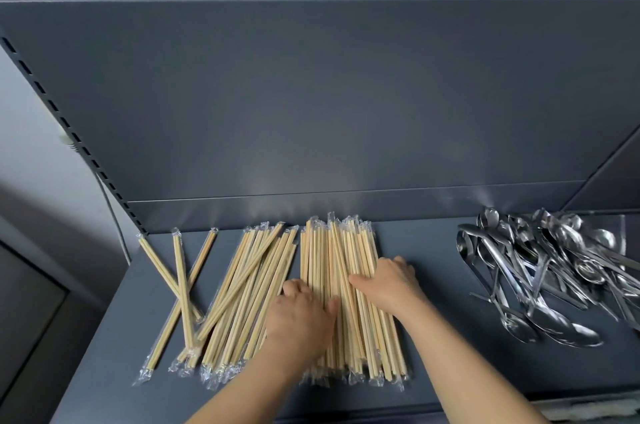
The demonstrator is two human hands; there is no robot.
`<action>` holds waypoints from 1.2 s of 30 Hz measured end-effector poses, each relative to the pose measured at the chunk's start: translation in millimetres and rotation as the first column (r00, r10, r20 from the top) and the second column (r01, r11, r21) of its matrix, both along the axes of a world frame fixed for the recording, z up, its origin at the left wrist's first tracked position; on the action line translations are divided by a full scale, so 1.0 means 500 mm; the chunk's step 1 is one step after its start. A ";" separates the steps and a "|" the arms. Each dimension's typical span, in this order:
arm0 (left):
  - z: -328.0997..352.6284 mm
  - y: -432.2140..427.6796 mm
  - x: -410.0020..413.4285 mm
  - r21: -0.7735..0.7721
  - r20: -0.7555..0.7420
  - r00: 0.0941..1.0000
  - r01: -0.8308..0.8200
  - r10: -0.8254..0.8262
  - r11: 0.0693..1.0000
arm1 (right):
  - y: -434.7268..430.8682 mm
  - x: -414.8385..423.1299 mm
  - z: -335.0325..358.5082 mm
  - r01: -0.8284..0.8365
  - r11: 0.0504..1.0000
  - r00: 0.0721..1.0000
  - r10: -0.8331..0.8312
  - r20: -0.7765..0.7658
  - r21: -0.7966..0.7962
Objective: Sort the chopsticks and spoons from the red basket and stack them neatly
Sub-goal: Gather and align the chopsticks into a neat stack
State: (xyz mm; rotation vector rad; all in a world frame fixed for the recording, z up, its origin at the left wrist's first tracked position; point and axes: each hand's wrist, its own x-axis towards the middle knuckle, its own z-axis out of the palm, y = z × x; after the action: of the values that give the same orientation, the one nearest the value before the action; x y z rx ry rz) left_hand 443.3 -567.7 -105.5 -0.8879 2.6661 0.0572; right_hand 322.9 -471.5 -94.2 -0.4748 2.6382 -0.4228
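Observation:
Wrapped wooden chopsticks lie on a dark grey shelf (440, 347). A tidy middle stack (341, 250) runs front to back. My left hand (302, 314) rests palm down on its left side and my right hand (389, 280) rests on its right side, fingers curving over the sticks. Left of it lies a looser fanned pile (249, 288), and further left three crossed pairs (180, 285). Several metal spoons (547, 271) lie heaped at the right. No red basket is in view.
The shelf's upright grey back panel (329, 105) rises just behind the chopsticks. A slotted upright (69, 132) runs along the left. The shelf's front edge (571, 396) is close to my forearms.

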 end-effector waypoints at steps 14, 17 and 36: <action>0.056 -0.155 0.072 0.284 -0.545 0.796 -0.121 0.264 0.951 | -0.081 0.060 0.046 -0.081 0.984 0.982 0.051 -0.184 -0.159; 0.055 -0.257 0.121 0.154 -0.514 0.761 -0.371 0.395 0.916 | -0.130 0.097 0.059 -0.164 0.961 0.983 0.140 -0.121 -0.224; 0.028 -0.303 0.157 0.477 -0.279 0.935 -0.061 0.217 0.877 | -0.267 0.200 0.015 -0.109 0.941 0.967 0.174 0.184 -0.319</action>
State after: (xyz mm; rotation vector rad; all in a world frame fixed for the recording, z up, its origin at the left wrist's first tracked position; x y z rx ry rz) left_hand 521.9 -719.2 -91.7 -0.9697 2.6771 0.9121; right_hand 422.8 -605.1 -86.8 -0.6738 2.3245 -0.7974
